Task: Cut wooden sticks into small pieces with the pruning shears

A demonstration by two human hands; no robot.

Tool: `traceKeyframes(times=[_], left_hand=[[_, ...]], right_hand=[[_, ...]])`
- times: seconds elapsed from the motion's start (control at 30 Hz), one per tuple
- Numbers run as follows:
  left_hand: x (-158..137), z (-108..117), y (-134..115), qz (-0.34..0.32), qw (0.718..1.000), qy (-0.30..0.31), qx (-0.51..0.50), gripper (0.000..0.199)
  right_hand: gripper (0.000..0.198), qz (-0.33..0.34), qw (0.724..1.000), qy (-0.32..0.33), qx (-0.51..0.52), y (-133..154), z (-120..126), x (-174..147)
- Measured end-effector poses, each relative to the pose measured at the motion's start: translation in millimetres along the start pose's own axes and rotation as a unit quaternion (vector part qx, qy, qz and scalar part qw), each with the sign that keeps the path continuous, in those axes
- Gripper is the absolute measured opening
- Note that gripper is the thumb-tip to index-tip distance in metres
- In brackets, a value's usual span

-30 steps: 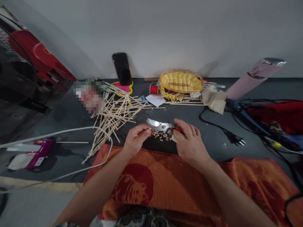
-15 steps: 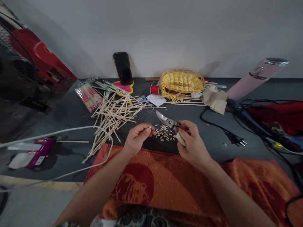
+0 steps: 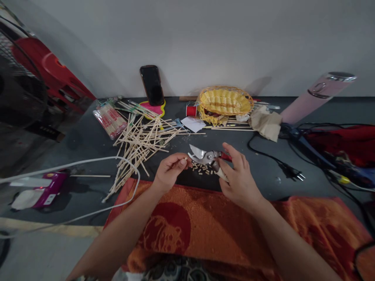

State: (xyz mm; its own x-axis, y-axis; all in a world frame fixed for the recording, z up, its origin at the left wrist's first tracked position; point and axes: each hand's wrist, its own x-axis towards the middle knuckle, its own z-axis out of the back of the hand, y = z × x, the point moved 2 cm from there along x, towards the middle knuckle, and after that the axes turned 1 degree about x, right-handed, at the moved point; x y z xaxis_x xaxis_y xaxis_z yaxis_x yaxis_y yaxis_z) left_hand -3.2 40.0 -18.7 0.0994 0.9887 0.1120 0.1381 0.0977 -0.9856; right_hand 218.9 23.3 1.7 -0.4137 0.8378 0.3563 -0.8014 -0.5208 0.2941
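My left hand (image 3: 172, 168) pinches a short piece of wooden stick (image 3: 185, 158) between thumb and fingers. In my right hand (image 3: 238, 177) is a pair of pruning shears (image 3: 209, 157) with a red and a whitish handle. Their blades are parted and point left, with the tips close beside the stick piece; whether they touch it I cannot tell. Below the shears, several short cut stick pieces (image 3: 202, 169) lie on the dark table, partly hidden by the tool. A loose heap of long thin wooden sticks (image 3: 140, 140) is left of my hands.
An orange towel (image 3: 216, 226) covers the near edge. Behind are a propped phone (image 3: 152, 86), red thread spool (image 3: 191, 111), yellow basket (image 3: 225, 100) and packaged sticks (image 3: 109, 121). A pink bottle (image 3: 316, 97) and black plug (image 3: 290, 171) are right; a white cable (image 3: 88, 160) loops left.
My right hand has brought the shears left to the stick piece, its fingers loosening and the blades opening. My left hand has stayed in place.
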Motion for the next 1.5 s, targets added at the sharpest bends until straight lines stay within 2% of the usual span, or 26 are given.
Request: traceKeyframes(times=[0.17, 0.33, 0.67, 1.07, 1.5], left_hand=[[1, 3, 4, -0.012, 1.000, -0.015, 0.007, 0.025], [1, 1, -1, -0.010, 0.999, 0.003, 0.036, 0.024], [0, 0, -2, -0.010, 0.997, 0.042, 0.057, 0.026], [-1, -1, -6, -0.018, 0.996, 0.050, 0.072, 0.023], [-1, 2, 6, 0.021, 0.997, 0.043, 0.065, 0.024]], right_hand=[[0.045, 0.014, 0.998, 0.013, -0.064, 6, 3, 0], [0.039, 0.011, 0.995, 0.016, -0.094, 9, 1, 1], [0.039, 0.007, 0.994, 0.034, -0.106, 9, 0, 1], [0.036, 0.012, 0.990, 0.062, -0.127, 8, 1, 2], [0.031, 0.007, 0.984, 0.065, -0.167, 6, -3, -1]])
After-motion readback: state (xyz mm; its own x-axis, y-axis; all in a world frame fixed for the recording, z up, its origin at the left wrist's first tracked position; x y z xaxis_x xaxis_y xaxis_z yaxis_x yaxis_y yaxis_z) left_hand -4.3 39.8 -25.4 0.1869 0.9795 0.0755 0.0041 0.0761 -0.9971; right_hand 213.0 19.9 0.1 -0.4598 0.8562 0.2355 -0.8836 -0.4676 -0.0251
